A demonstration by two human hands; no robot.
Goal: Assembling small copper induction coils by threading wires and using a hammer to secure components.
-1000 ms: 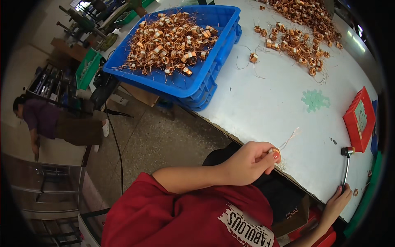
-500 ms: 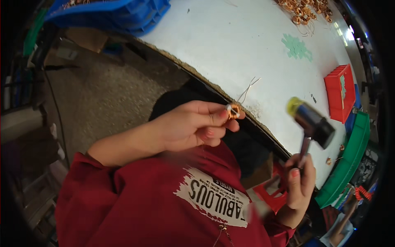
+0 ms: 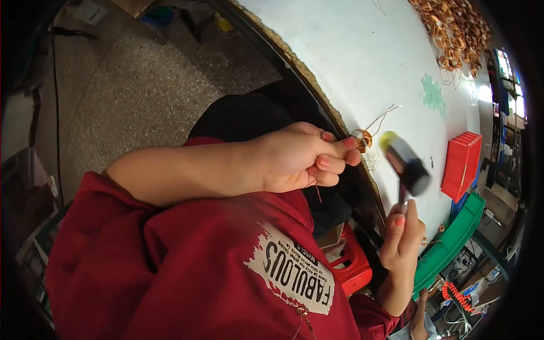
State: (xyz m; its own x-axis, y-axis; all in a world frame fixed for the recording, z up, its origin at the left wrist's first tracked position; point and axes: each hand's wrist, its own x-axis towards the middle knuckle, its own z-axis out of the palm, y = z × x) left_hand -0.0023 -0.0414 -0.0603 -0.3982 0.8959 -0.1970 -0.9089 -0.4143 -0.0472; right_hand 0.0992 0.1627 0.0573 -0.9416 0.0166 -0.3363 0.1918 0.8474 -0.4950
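Note:
My left hand [image 3: 311,158] is closed, its fingertips pinching a small ring coil [image 3: 365,139] wound with copper wire. The coil is at the table's rough front edge, and two pale wire leads stretch from it over the tabletop. In my right hand [image 3: 402,238] is the handle of a small mallet [image 3: 409,164], gripped upright. Its head has a yellow face and a black face, is blurred, and hangs a short way right of the coil, apart from it.
The white table [image 3: 345,62] bears a heap of copper coils [image 3: 453,34] and pale green pieces [image 3: 433,93]. A red bin [image 3: 462,164] and a long green tray [image 3: 450,243] line the right side. A red stool [image 3: 356,266] stands below; another person's arm [image 3: 420,323] shows at lower right.
The view has shifted, and the blue crate has left it. My left hand has turned over and brought the coil to the table edge. The mallet head is now nearer the coil.

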